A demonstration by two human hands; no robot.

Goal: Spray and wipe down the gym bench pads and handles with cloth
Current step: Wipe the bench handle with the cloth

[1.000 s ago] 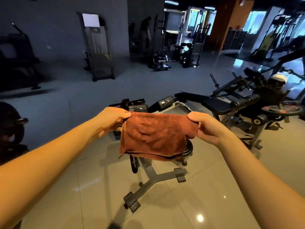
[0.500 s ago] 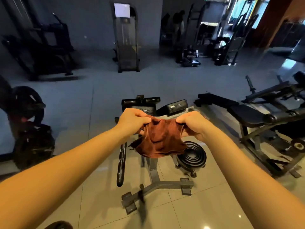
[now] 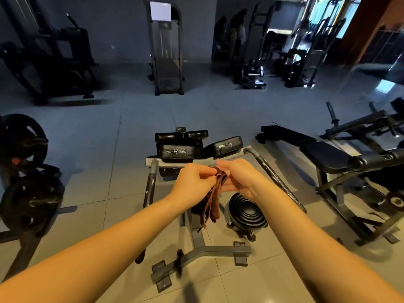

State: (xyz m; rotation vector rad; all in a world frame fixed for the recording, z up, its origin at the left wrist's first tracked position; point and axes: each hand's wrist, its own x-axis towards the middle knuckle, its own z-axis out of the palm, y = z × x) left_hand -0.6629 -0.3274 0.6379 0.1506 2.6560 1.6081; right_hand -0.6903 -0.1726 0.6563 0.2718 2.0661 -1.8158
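Observation:
A rust-brown cloth hangs folded into a narrow strip between my two hands. My left hand and my right hand pinch its top edge together, held over a small gym machine. That machine has black pads, a second black pad and two long grey handles, the left handle and the right handle. No spray bottle is in view.
A stack of black weight plates sits on the tiled floor under my right hand. A black bench stands at the right. Plate-loaded racks stand at the left. Other machines line the far wall.
My hands have come together, folding the cloth from a spread sheet into a narrow hanging strip. The view has swung left and down toward the small machine.

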